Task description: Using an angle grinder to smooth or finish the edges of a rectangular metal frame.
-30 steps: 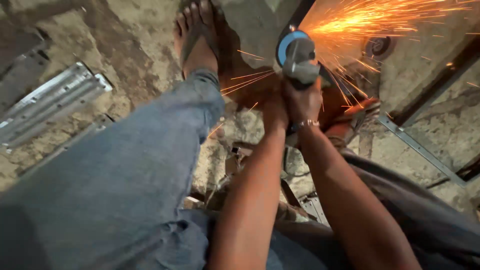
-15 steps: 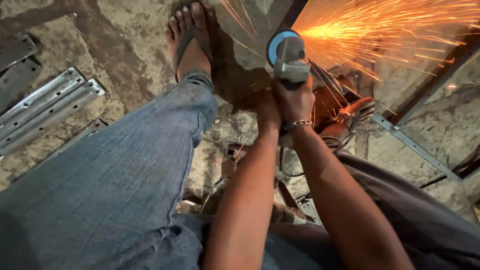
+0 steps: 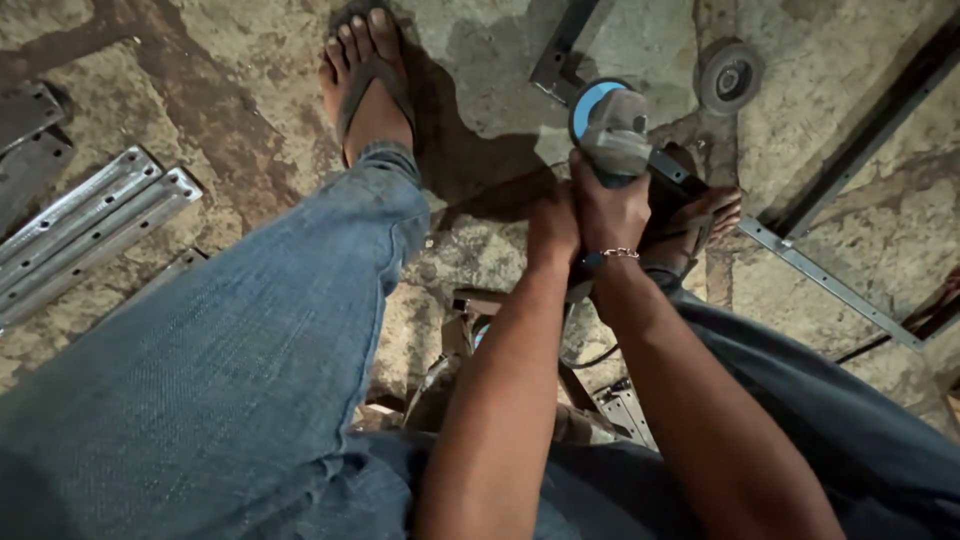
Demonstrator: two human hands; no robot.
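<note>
Seen from above, both hands clasp an angle grinder [image 3: 612, 130] low over a stone floor [image 3: 250, 60]: the right hand [image 3: 612, 212] wraps its body, the left hand [image 3: 553, 222] closes just behind, steadying it over a dark metal frame [image 3: 562, 45]. A sandalled foot [image 3: 368, 85] braces nearby. The disc underneath is hidden

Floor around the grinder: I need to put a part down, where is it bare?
Bare stone lies between the sandalled foot and the grinder, and right of the loose disc up to the dark bar. Crowded: channels at left, and clutter beneath both hands.
</note>
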